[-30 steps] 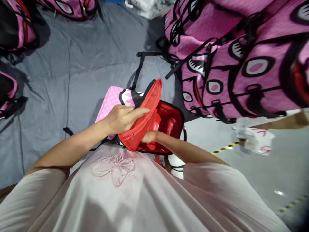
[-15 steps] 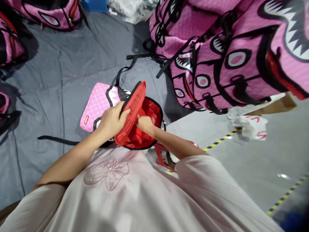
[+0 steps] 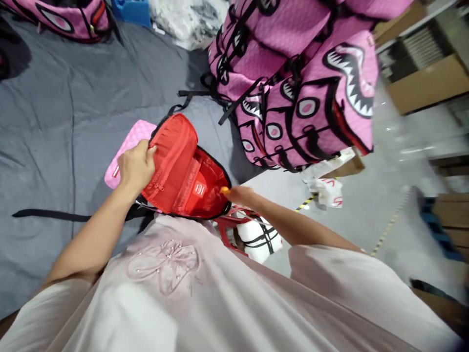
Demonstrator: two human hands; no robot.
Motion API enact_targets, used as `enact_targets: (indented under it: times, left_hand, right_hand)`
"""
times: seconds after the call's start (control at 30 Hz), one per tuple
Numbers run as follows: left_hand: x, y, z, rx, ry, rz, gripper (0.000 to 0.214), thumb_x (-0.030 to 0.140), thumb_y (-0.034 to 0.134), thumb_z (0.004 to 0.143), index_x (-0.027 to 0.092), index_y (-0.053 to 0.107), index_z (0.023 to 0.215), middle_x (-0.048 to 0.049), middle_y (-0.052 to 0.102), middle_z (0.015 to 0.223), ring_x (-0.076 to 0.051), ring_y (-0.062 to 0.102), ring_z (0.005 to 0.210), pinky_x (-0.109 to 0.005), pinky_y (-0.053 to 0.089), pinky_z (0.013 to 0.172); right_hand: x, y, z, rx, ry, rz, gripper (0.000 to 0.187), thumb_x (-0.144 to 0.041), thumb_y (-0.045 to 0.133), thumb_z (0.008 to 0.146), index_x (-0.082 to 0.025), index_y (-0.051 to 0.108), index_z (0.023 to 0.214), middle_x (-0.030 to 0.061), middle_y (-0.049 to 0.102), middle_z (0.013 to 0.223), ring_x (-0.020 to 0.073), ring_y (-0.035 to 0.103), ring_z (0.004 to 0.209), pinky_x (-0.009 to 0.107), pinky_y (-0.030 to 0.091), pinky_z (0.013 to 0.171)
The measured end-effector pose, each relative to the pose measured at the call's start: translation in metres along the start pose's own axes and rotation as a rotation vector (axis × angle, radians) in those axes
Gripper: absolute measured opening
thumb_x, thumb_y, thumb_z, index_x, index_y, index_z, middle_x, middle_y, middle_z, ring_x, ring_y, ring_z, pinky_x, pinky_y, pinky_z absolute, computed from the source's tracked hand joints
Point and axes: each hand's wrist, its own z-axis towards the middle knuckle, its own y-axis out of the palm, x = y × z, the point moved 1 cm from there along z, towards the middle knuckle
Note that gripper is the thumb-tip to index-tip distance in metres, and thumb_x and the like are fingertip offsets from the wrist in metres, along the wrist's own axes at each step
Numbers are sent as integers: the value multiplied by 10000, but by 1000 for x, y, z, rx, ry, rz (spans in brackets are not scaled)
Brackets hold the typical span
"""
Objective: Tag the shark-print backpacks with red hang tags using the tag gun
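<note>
A pink backpack [image 3: 132, 134] with a red lining lies unzipped on the grey cloth in front of my body. My left hand [image 3: 137, 166] grips the edge of its front flap [image 3: 172, 161], thumb on the red inside, and holds it folded back. A white label [image 3: 200, 189] shows within the red interior. My right hand [image 3: 242, 195] is closed at the right rim of the opening. From its fingers sticks a small orange-yellow thing [image 3: 224, 190], too blurred to name. A black strap [image 3: 51, 215] trails off to the left.
Several pink shark-face backpacks [image 3: 278, 98] are piled at the back right. A blue bin [image 3: 132, 12] and clear plastic bags [image 3: 190, 22] are at the far edge. Right of me are a red stool [image 3: 229, 230], a white bundle [image 3: 260, 239] and cardboard boxes [image 3: 428, 85].
My right hand has come out of the backpack's interior to its right rim, with the orange-yellow thing now showing. My left hand has pulled the flap wider to the left. The view has shifted right.
</note>
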Motion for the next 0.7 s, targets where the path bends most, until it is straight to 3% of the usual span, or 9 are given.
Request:
enact_targets:
  times: [0.1, 0.2, 0.3, 0.4, 0.47, 0.53, 0.6, 0.7]
  left_hand:
    - [15, 2, 5, -23, 57, -23, 244, 361, 443, 956, 194, 621, 955, -96, 685, 799, -261, 655, 798, -302, 357, 659]
    - [27, 3, 10, -87, 185, 7, 258, 368, 447, 946, 177, 621, 953, -99, 681, 803, -262, 661, 791, -309, 375, 675]
    - [33, 4, 16, -103, 330, 91, 271, 386, 451, 937, 179, 625, 951, -79, 675, 772, -249, 657, 747, -304, 371, 643]
    - [40, 8, 21, -65, 459, 163, 278, 400, 444, 941, 189, 625, 930, -58, 668, 733, -227, 652, 707, -294, 354, 598]
    - [46, 10, 23, -45, 536, 178, 282, 406, 435, 950, 197, 625, 941, -49, 668, 724, -214, 652, 699, -290, 354, 586]
    - [51, 12, 25, -41, 602, 180, 299, 419, 419, 960, 204, 626, 963, -46, 668, 722, -209, 656, 701, -288, 363, 585]
    - [53, 14, 27, -38, 641, 179, 322, 433, 405, 968, 203, 629, 972, -51, 664, 720, -214, 660, 705, -292, 373, 589]
    - [46, 20, 35, -6, 638, 177, 339, 434, 410, 965, 187, 641, 987, -68, 660, 724, -221, 665, 717, -296, 378, 598]
  right_hand:
    - [-13, 33, -19, -313, -119, 301, 585, -577, 437, 984, -99, 658, 727, 48, 597, 569, 124, 576, 508, 237, 427, 561]
    - [-17, 52, -14, -427, -230, 479, 565, -628, 548, 926, -153, 557, 620, -16, 497, 446, 91, 449, 395, 218, 394, 486]
    - [-9, 50, 3, -372, -239, 697, 539, -606, 537, 950, -171, 528, 631, -7, 507, 437, 110, 474, 382, 223, 404, 453]
    - [-10, 37, 25, -144, -127, 934, 452, -515, 566, 967, -184, 514, 664, -3, 493, 413, 133, 492, 360, 232, 389, 414]
    - [-27, 29, 41, -20, -69, 1070, 380, -452, 614, 953, -195, 500, 697, -16, 472, 401, 140, 482, 346, 234, 370, 396]
    - [-54, 28, 57, 19, -87, 1217, 369, -459, 559, 985, -209, 474, 728, -28, 471, 427, 132, 484, 363, 230, 391, 411]
    - [-84, 36, 70, -26, -163, 1431, 431, -519, 398, 1042, -214, 446, 741, -37, 470, 472, 110, 487, 395, 214, 429, 446]
    - [-115, 61, 80, -327, -390, 1884, 515, -606, 324, 1038, -206, 434, 735, -65, 408, 467, 82, 393, 372, 191, 377, 416]
